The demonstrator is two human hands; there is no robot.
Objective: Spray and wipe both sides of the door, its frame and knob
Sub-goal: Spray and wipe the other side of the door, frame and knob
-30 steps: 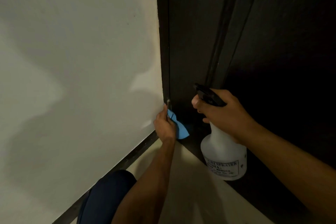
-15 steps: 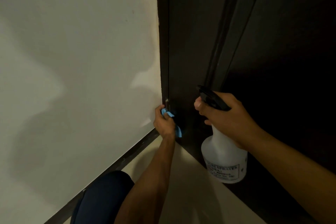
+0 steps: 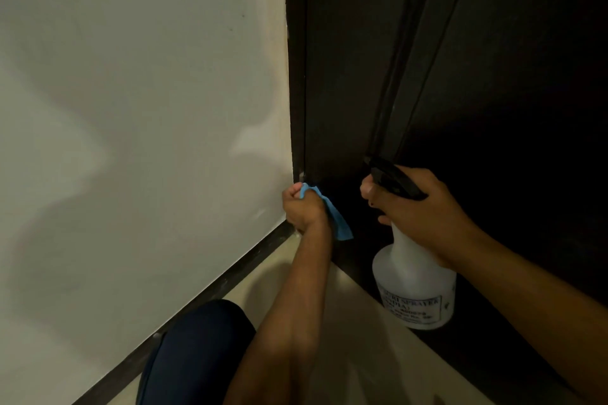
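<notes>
Head view: left hand (image 3: 304, 209) clenches blue cloth (image 3: 332, 212) against dark door frame (image 3: 297, 108) base; right hand (image 3: 418, 207), 3 o'clock, grips white plastic spray bottle (image 3: 416, 279) ready.

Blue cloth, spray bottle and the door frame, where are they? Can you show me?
blue cloth (image 3: 339, 223): head view, on the loose end hanging below the left hand.
spray bottle (image 3: 414, 286): head view, on its white body.
door frame (image 3: 296, 76): head view, on the dark upright strip beside the wall.
</notes>
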